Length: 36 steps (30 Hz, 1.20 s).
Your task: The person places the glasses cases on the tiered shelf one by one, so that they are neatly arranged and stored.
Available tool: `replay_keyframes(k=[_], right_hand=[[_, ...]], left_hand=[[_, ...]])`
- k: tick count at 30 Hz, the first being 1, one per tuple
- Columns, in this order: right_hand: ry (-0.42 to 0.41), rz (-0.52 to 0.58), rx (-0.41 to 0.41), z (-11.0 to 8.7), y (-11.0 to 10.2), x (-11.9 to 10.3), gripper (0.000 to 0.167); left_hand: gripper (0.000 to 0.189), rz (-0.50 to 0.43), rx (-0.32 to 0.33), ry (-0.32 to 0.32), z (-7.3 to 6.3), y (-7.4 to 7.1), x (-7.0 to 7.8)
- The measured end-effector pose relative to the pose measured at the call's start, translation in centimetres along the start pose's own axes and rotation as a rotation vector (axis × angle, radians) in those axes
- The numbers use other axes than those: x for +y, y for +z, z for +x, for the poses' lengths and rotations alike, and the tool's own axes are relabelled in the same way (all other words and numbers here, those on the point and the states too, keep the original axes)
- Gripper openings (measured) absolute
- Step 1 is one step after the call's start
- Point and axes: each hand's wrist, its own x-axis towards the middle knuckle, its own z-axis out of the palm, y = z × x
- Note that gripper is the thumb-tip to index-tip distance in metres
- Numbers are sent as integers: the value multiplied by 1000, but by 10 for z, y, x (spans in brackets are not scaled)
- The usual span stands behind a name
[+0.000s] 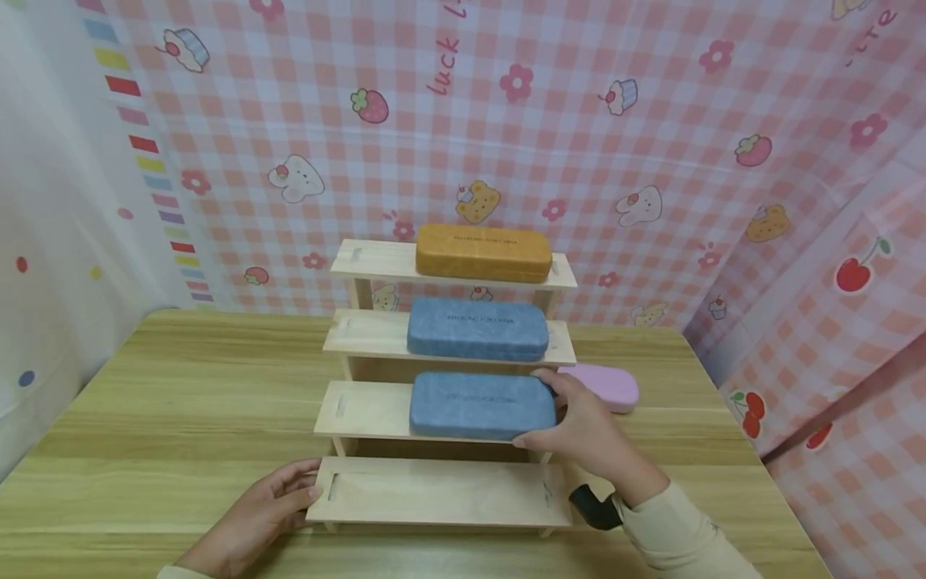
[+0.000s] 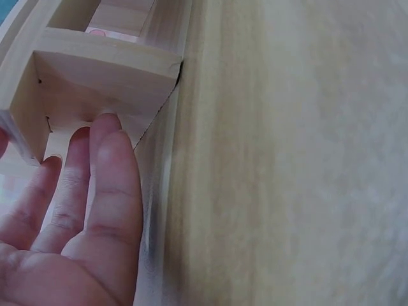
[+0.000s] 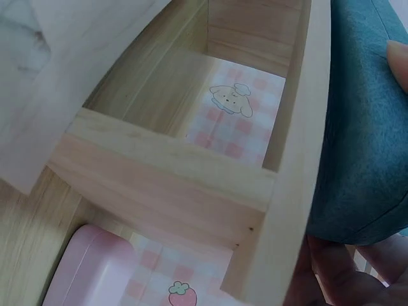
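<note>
A four-step wooden display rack (image 1: 441, 492) stands on the table. My left hand (image 1: 271, 511) holds the left end of its lowest shelf, thumb at the upper edge; in the left wrist view the fingers (image 2: 115, 185) reach under the board. On the second shelf from the bottom lies a blue glasses case (image 1: 481, 406), and my right hand (image 1: 579, 422) grips its right end between thumb and fingers. Another blue glasses case (image 1: 477, 330) sits one shelf higher, and a mustard-yellow glasses case (image 1: 483, 253) lies on the top shelf.
A pink glasses case (image 1: 608, 386) lies on the wood-grain table (image 1: 195, 394), right of the rack and behind my right hand. A black curved object (image 1: 596, 508) shows below my right wrist. Patterned curtain cloth (image 1: 405, 145) hangs at the back and on the right.
</note>
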Motion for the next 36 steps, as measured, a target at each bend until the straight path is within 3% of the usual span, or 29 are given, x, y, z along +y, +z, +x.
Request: replay_keyframes(k=[36], right_hand=[[-70, -9, -66, 4, 3, 1, 85]], left_hand=[[68, 11, 20, -23, 0, 1, 1]])
